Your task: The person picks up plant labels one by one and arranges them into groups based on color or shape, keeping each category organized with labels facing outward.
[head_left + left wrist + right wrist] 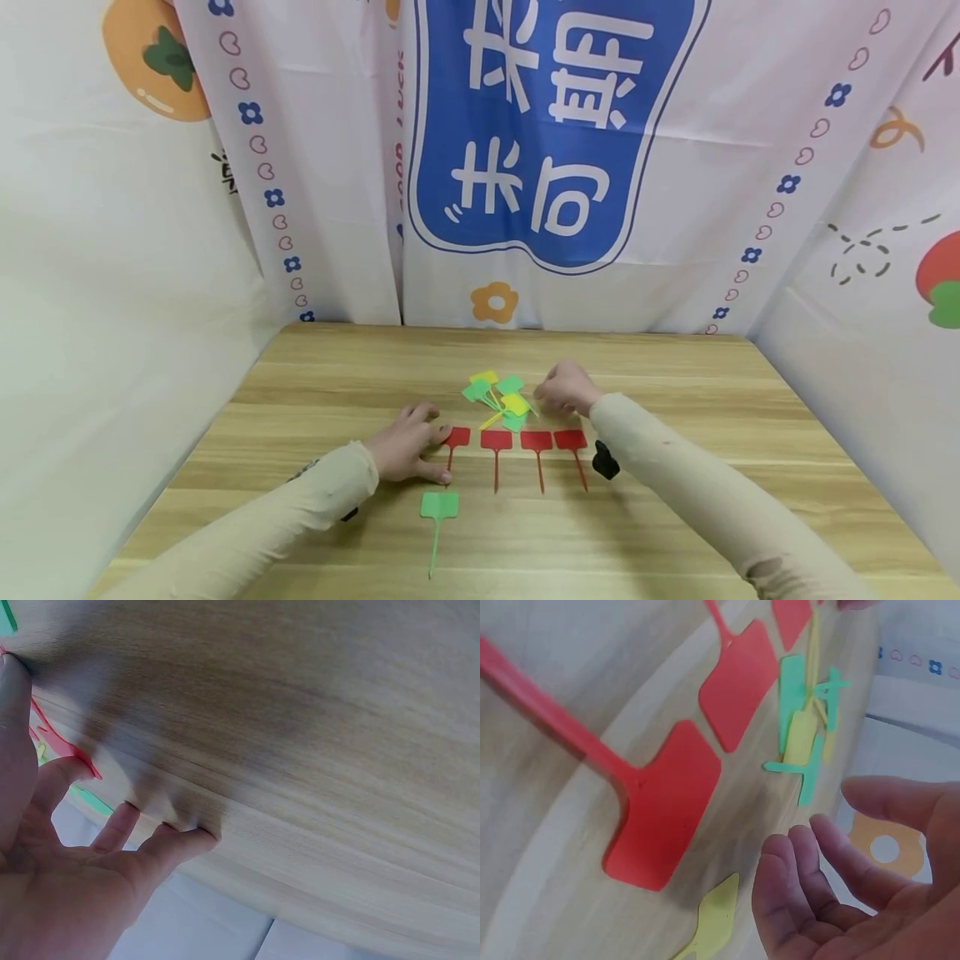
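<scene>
Several red plastic plant labels (536, 441) lie side by side on the table with their stems toward me. On the leftmost red label (458, 436) my left hand (408, 442) rests with spread fingers, the index fingertip at its head and the thumb by its stem. My right hand (566, 387) hovers just right of a loose pile of green labels (511, 384) and yellow labels (515, 404). Its fingers are loosely bent, with nothing between them in the right wrist view. There, a separate yellow label (718, 915) lies below that hand; the head view hides it.
A single green label (439, 505) lies in front of the red row, near my left forearm. Behind the wooden table (360, 350) hangs a printed white curtain (337, 208), with more cloth at both sides.
</scene>
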Demonstrator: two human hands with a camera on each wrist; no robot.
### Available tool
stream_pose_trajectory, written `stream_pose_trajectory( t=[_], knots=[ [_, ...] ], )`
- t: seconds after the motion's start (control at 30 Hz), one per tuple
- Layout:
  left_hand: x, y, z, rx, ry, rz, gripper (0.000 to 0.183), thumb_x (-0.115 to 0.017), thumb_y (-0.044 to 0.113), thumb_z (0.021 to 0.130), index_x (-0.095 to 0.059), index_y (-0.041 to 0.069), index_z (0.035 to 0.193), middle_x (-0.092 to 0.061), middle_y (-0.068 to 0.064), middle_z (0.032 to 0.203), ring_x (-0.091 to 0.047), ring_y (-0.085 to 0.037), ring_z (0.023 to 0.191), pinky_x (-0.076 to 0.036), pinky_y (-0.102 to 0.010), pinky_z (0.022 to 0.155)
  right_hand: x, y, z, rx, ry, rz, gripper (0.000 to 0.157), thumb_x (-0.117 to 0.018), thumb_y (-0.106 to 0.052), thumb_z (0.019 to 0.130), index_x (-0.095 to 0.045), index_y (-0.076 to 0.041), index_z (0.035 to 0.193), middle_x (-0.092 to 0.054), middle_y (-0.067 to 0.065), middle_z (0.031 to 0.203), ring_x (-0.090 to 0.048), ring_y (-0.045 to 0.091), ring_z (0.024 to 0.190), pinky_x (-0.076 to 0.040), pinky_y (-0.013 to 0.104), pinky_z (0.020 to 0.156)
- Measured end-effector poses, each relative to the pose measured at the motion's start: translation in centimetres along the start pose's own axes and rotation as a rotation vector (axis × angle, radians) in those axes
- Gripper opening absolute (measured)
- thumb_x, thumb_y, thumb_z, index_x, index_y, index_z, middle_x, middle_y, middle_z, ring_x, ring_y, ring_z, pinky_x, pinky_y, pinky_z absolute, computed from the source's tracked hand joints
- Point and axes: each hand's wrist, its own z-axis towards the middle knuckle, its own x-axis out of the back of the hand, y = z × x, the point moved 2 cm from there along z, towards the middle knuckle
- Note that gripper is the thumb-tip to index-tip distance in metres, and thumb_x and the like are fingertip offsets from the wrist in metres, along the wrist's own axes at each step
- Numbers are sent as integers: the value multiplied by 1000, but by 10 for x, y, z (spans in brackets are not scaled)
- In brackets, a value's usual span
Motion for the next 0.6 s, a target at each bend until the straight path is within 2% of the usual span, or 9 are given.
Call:
stream_pose_trajectory(
  t=[0.07,0.3,0.6],
  knots=[
    [0,0,0,-2,1,-1,80,-78,49,80,-54,-2,136,-35,-27,145,-33,-49,128,-37,-58,100,-3,-1,2,19,-11,-36,45,-66,-3,84,-39,-14,50,-37,-2,48,-34,13,45,-36,28,46],
    [-3,-3,2,-7,6,3,81,-78,50,79,-55,-2,136,-34,-27,145,-33,-49,128,-38,-59,99,-10,-4,8,37,-1,-174,45,-66,-1,80,-39,-14,47,-32,-4,44,-28,10,38,-26,24,39],
    [-5,-5,5,3,2,4,82,-79,51,78,-54,-1,137,-34,-27,146,-31,-51,129,-37,-60,99,-17,-7,22,35,-30,-302,45,-70,-3,79,-39,-15,49,-31,-4,45,-31,10,39,-28,24,39]
  ],
)
